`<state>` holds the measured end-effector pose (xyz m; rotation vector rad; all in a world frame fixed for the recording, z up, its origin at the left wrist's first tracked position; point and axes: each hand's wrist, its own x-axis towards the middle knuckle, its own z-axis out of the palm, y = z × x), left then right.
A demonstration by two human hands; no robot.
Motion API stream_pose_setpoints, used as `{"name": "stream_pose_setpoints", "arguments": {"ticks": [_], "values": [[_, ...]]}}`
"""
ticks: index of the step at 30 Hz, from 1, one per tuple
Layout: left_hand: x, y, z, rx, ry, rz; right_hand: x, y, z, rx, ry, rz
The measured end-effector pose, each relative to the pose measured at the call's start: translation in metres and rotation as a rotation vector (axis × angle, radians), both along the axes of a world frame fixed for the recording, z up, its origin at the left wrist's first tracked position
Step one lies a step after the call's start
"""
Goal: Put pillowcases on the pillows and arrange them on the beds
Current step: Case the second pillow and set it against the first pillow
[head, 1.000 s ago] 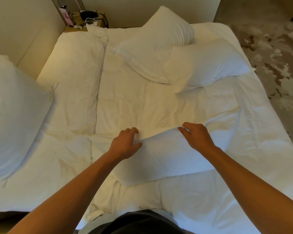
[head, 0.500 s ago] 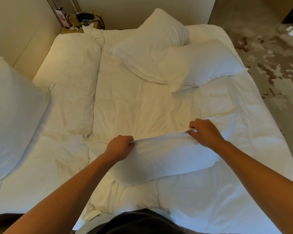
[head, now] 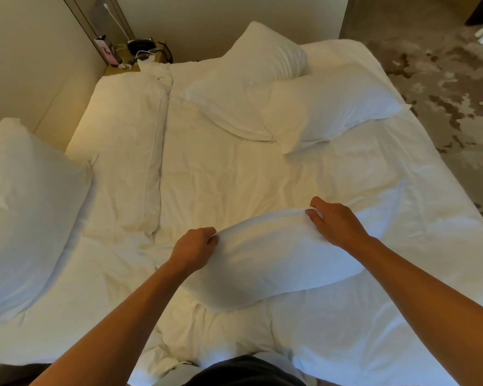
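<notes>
Far left, a big plump white pillow point(head: 25, 215) sits at the bed's edge. My left hand point(head: 194, 250) pinches the near-left end of the soft white pillow in its white cotton pillowcase point(head: 271, 260), fingers curled tight on the fabric. That pillow lies between my hands, across the rumpled white sheet point(head: 221, 176). My right hand point(head: 333, 222) grips its far-right corner, thumb and fingers bunching the cloth. Beyond, two more white pillows point(head: 290, 93) lean together near the head of the bed, with patterned grey carpet point(head: 444, 79) off right.
</notes>
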<state>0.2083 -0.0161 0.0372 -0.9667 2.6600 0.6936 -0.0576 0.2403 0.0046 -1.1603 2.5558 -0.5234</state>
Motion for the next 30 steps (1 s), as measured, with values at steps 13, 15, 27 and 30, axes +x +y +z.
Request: {"name": "stream_pose_setpoints", "arguments": {"ticks": [13,15,27,30], "values": [[0.021,-0.003,0.001,-0.059,0.134,0.008,0.042,0.019,0.011,-0.184,0.019,-0.292],[0.022,-0.004,0.009,-0.059,0.146,0.002,0.049,0.018,0.019,-0.215,0.042,-0.317],[0.053,-0.078,0.109,-0.200,0.446,0.033,0.088,-0.053,0.116,-0.391,0.108,-0.323],[0.077,-0.108,0.131,-0.249,0.484,0.075,0.103,-0.088,0.137,-0.429,0.093,-0.296]]}}
